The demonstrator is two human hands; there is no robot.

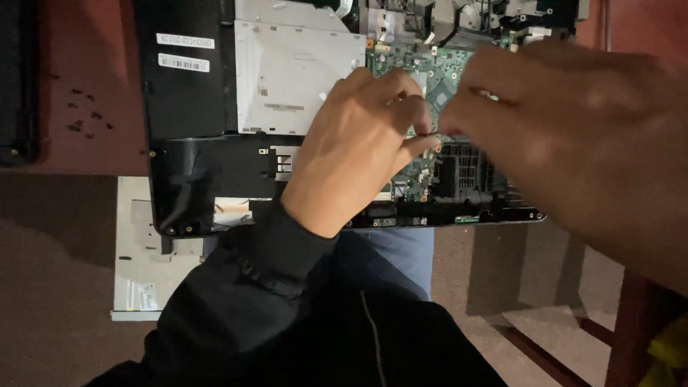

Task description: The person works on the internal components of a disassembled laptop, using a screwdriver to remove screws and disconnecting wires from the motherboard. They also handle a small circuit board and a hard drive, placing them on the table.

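An opened laptop base (pixel 186 179) lies on a reddish table, its green circuit board (pixel 416 68) bare. My left hand (pixel 355 147), in a black sleeve, rests over the board with fingertips pinched near the board's middle. My right hand (pixel 566 136) is close to the camera and blurred, its fingertips meeting the left hand's at about the same spot. What lies between the fingers is too small to tell. A silver optical drive (pixel 294 72) sits in the base to the left of the hands.
Several small dark screws (pixel 86 115) lie on the table at the left. Another flat silver drive (pixel 147 272) lies below the table edge. A dark object (pixel 18 79) sits at the far left. A wooden chair part (pixel 631 330) shows at lower right.
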